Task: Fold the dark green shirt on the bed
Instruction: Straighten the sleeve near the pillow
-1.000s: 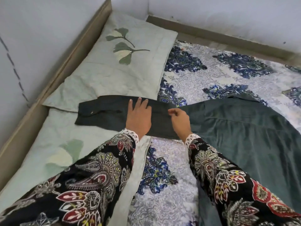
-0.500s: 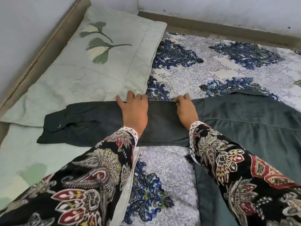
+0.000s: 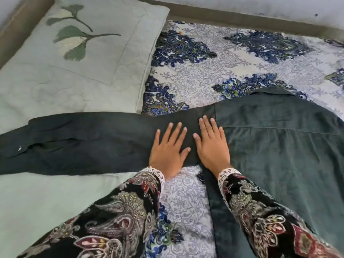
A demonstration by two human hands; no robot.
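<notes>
Both hands have slid right along the sleeve (image 3: 89, 140) to the shoulder seam and flattened; earlier the right hand's fingers were curled at the sleeve's far edge. Left hand (image 3: 167, 151): open, palm down, gripping nothing. Right hand (image 3: 212, 146): open, palm down, likewise. Purpose, judged: smoothing the sleeve before folding it in. Shirt (image 3: 279, 146): spread on the bed (image 3: 195, 75), sleeve stretched left across the pillows (image 3: 83, 58).

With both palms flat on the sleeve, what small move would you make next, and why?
Probably fold the long sleeve rightward over the dark green shirt: it lies stretched onto the pale green pillow, with left hand and right hand flat near the shoulder.
</notes>
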